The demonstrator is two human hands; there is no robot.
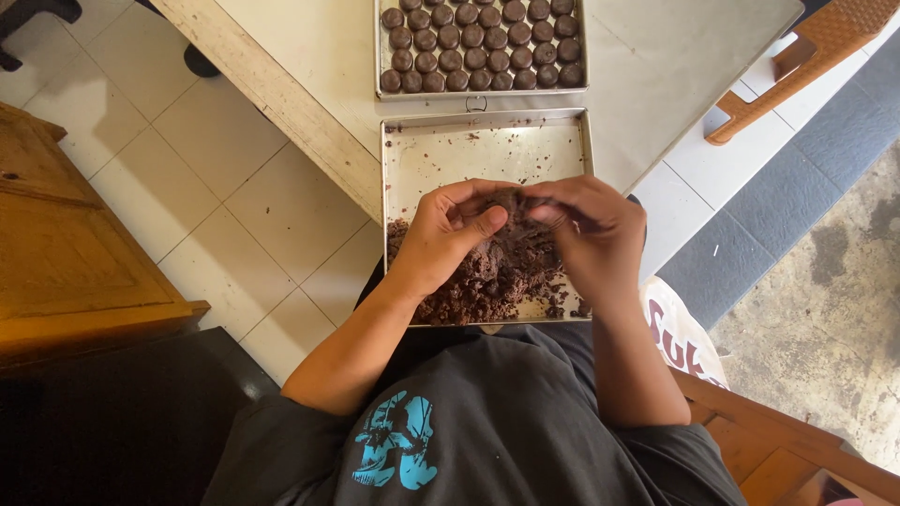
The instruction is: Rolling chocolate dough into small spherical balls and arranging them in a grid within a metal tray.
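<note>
A metal tray [469, 141] rests partly on my lap and partly on the table edge, with a heap of dark brown chocolate dough [497, 276] in its near half. My left hand [450, 234] and my right hand [586, 234] meet above the heap, fingertips pinching a small lump of the dough [511, 200] between them. Its far half is bare apart from crumbs. Beyond it a second metal tray [380, 56] holds several rows of round dark dough balls [478, 47].
The pale table [309, 56] runs diagonally, its wooden edge toward the tiled floor at left. A wooden cabinet [66, 234] stands at the left. An orange plastic chair [806, 56] is at the top right, a wooden seat frame [778, 440] at the bottom right.
</note>
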